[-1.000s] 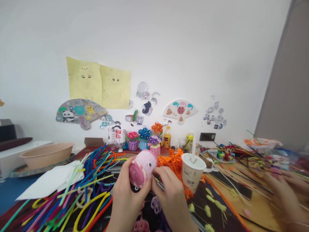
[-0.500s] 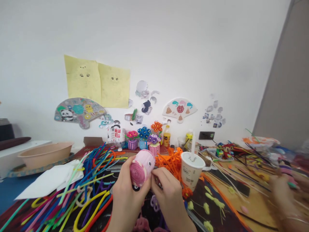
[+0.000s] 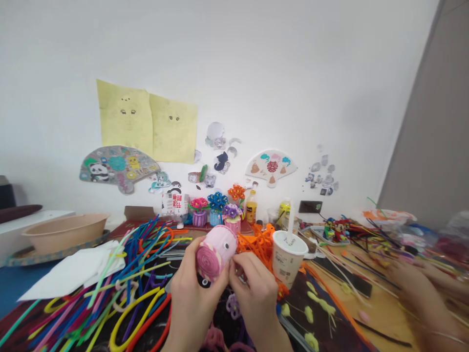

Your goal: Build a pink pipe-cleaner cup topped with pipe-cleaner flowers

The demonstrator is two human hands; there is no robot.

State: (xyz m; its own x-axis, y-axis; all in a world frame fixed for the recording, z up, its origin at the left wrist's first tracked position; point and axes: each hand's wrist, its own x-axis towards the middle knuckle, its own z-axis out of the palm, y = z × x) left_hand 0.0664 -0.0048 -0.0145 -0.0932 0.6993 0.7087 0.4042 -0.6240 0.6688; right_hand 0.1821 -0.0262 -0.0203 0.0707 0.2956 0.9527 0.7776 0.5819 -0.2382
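In the head view my left hand is wrapped round a small pink pipe-cleaner pot, tilted so that its darker pink spiral base faces me. A googly eye sits on its side. Another googly eye shows just below the base, beside my left fingers. My right hand is closed in a pinch at the pot's lower right edge; whatever its fingertips hold is hidden. Purple pipe-cleaner flowers and pink pieces lie beneath my hands.
Many coloured pipe cleaners lie on the left near white paper. A paper cup with a straw stands right of my hands, beside orange pipe cleaners. Little flower pots line the back. Another person's hands are at far right.
My hands and the pink pot stay almost where they were. At far right, the other person's hand has shifted left, and a second hand or forearm has come into view. The camera view has shifted slightly.
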